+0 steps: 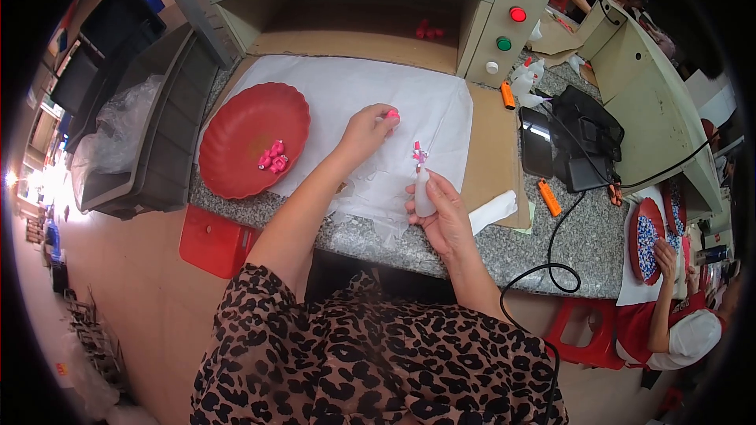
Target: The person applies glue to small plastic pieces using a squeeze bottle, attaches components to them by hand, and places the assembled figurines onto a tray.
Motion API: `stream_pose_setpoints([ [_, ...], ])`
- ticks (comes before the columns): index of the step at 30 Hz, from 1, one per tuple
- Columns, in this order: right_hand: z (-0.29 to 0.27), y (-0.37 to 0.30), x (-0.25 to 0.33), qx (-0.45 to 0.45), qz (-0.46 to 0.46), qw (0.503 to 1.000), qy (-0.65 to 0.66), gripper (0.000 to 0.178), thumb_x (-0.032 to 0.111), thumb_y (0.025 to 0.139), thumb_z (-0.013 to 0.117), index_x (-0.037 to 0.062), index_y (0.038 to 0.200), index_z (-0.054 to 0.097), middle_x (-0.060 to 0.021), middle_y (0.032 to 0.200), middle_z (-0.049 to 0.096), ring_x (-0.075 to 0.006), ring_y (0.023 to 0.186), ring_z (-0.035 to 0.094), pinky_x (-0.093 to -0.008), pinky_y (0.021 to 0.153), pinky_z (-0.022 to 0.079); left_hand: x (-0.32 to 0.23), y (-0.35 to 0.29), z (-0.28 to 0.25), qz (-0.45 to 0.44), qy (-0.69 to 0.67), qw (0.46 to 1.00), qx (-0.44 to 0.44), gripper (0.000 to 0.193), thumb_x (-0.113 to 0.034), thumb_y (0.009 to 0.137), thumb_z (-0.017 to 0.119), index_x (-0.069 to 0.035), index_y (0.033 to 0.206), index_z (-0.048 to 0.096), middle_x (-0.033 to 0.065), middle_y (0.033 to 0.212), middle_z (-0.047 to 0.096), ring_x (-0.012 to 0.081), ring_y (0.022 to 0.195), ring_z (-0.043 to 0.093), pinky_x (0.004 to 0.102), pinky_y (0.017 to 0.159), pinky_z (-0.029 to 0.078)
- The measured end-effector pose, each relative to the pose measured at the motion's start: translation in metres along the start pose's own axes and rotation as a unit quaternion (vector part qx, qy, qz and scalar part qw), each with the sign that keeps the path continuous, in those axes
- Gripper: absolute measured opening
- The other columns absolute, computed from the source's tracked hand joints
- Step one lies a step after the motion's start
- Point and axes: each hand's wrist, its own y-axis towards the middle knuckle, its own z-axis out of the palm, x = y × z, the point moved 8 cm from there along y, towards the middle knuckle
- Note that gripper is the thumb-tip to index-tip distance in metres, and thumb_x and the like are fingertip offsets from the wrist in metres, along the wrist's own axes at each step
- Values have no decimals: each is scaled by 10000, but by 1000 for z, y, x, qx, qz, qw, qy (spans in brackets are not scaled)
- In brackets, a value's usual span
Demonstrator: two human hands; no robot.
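My left hand [365, 137] pinches a small bright pink piece [392, 114] above the white paper [331, 83]. Between the fingers of my right hand [442, 216] is a small white squeeze bottle [424, 195], held upright with its tip pointing away from me. Just beyond that tip are small pink and silver pieces [419, 152]; whether the tip touches them I cannot tell. To the left, a red scalloped bowl [236, 122] holds several shiny pink pieces [273, 159].
Ahead stands a grey-green machine [480, 39] with an open chamber, pink pieces [429, 30] inside. Grey crates [157, 142] flank the left. On the right lie orange lighters [549, 197], a phone [536, 142], a black bag [587, 127] and a looping cable [555, 240]. Another person's hand [665, 258] touches a bead tray.
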Motion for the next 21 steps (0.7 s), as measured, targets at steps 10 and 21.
stream_pose_setpoints([
  [10,-11,-6,45,-99,-129,987,8,244,61,775,593,12,980,471,-73,858,553,-122,661,532,-212,546,408,0,-100,35,-235,-533,813,14,197,-14,782,566,27,970,528,79,931,537,154,879,548,250,742,464],
  [21,-7,-18,42,-103,-273,940,-179,174,117,812,554,14,918,462,-66,811,539,-103,651,507,-226,583,425,-2,-101,21,-80,-404,902,-128,197,99,709,573,33,892,543,79,984,456,136,857,544,222,775,479],
])
